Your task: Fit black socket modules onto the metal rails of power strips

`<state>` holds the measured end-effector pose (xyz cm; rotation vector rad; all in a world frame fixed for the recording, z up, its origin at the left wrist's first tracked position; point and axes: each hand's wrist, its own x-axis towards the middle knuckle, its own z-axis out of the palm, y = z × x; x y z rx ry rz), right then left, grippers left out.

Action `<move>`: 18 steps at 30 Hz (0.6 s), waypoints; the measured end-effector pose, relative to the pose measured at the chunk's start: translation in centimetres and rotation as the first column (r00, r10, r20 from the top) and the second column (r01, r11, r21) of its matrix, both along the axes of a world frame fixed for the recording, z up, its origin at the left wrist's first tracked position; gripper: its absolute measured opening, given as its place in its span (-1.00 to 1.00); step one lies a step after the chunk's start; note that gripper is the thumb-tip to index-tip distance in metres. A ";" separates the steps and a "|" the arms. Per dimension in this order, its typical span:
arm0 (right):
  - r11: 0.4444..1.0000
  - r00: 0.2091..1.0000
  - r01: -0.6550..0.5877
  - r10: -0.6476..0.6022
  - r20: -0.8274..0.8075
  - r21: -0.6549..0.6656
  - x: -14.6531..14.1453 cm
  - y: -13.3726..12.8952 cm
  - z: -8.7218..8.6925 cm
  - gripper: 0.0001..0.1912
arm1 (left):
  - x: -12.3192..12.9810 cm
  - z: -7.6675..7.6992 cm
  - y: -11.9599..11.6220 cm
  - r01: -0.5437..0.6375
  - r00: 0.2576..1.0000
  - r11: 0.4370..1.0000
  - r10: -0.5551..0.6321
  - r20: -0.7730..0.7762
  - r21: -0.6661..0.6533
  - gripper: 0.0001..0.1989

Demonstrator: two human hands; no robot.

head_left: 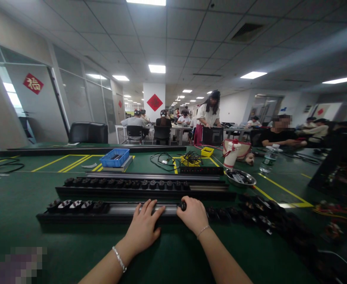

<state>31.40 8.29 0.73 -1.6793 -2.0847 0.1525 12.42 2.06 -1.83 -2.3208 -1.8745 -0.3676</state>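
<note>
"What is being worn at seven o'clock from the view's centre?"
"Around the left wrist [125, 248], a bright silvery bracelet [119, 259] is being worn, broad and segmented-looking."
"And between five and six o'clock?"
"A thinner, chain-like silvery band [203, 231] is being worn around the right wrist [201, 225]. Both forearms [220, 252] are being shown bare."
</note>
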 end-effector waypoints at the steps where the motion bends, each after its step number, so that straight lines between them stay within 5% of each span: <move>1: 1.000 1.000 0.015 -0.015 0.002 -0.004 -0.1 -0.1 0.0 -0.76 | -0.2 0.0 0.0 0.014 1.000 1.000 -0.014 0.003 0.005 -0.35; 5: 0.999 0.999 0.037 -0.037 0.005 -0.039 -0.5 -0.4 0.1 -0.76 | -1.9 0.0 0.4 0.024 0.999 0.998 -0.026 0.040 0.052 -0.53; 8: 0.998 0.999 0.027 -0.026 0.019 -0.059 -0.5 -0.5 0.3 -0.74 | -3.9 0.3 0.8 -0.187 0.982 0.966 0.179 0.060 0.180 -0.57; 11: 0.996 0.999 0.039 -0.038 0.023 -0.076 -0.5 -0.5 0.5 -0.75 | -6.2 0.5 1.1 -0.414 0.907 0.870 0.419 0.042 0.268 -0.57; 18: 0.996 0.999 0.036 -0.035 0.022 -0.084 -0.2 -0.1 0.4 -0.74 | -10.3 2.2 0.4 -0.648 0.744 0.744 0.664 -0.072 0.165 -0.52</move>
